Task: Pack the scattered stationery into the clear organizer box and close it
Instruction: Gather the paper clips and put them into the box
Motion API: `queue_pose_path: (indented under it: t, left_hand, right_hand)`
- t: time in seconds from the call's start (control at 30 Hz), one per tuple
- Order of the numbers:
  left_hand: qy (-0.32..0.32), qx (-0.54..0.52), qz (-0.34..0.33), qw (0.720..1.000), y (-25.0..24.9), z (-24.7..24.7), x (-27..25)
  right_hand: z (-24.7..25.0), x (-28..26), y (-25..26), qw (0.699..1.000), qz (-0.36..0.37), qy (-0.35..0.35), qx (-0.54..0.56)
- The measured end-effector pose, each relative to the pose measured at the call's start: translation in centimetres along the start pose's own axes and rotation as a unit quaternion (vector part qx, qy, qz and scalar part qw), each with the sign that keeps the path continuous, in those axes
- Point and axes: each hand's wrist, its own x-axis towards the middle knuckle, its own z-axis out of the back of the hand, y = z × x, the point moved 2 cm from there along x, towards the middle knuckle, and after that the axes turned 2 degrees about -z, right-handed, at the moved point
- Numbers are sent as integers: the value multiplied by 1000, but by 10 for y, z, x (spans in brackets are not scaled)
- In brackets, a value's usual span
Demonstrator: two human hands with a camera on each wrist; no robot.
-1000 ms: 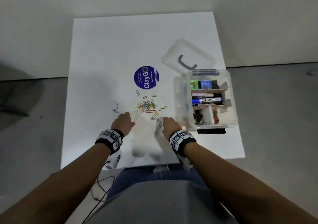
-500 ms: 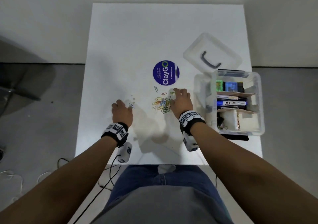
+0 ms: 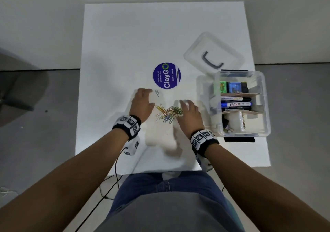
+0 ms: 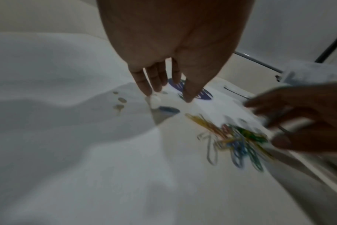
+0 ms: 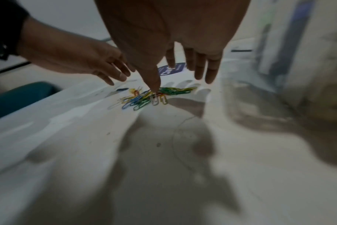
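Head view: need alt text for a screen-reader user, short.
Two open hands, left hand and right hand, flank a pile of coloured paper clips on a white table, with one loose paper clip just beyond the left fingertips. To the right, a clear organizer box holds markers, its lid off behind it, near a round purple sticker.

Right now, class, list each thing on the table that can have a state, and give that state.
Box: open, partly packed.
Lid: off, on the table.
Paper clips: heaped between the hands, unpacked.
Stray clip: apart from the heap.
Left hand: open.
Right hand: open.
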Motion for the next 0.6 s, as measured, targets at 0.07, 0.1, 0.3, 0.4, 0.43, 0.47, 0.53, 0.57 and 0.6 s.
queue_pose_path:
  t: [0.07, 0.1, 0.3, 0.4, 0.43, 0.47, 0.53, 0.57, 0.6]
  left_hand:
    - [56, 28, -14, 998, 5, 3, 13]
    - [95, 56, -38, 993, 6, 2, 16]
    - [143, 132, -140, 971, -7, -21, -12]
    - [101, 71, -137, 983, -14, -31, -23]
    - [94, 54, -132, 985, -17, -33, -24]
    - [89, 42, -126, 987, -19, -35, -24]
    - [77, 35, -116, 990, -21, -35, -22]
    - [74, 39, -109, 991, -21, -35, -20]
    - [74, 45, -104, 991, -21, -35, -19]
  right_hand:
    - [3, -3, -8, 996, -86, 27, 10]
    - [2, -3, -7, 994, -95, 52, 4]
    - [-10, 10, 29, 996, -5, 93, -8]
    - [-9, 14, 36, 992, 14, 115, -41]
    - [-7, 15, 34, 991, 16, 117, -55]
    - [-6, 15, 32, 991, 16, 117, -67]
    - [-4, 14, 28, 990, 15, 113, -80]
    - [-3, 13, 26, 990, 11, 112, -81]
    - [-2, 13, 23, 991, 5, 112, -77]
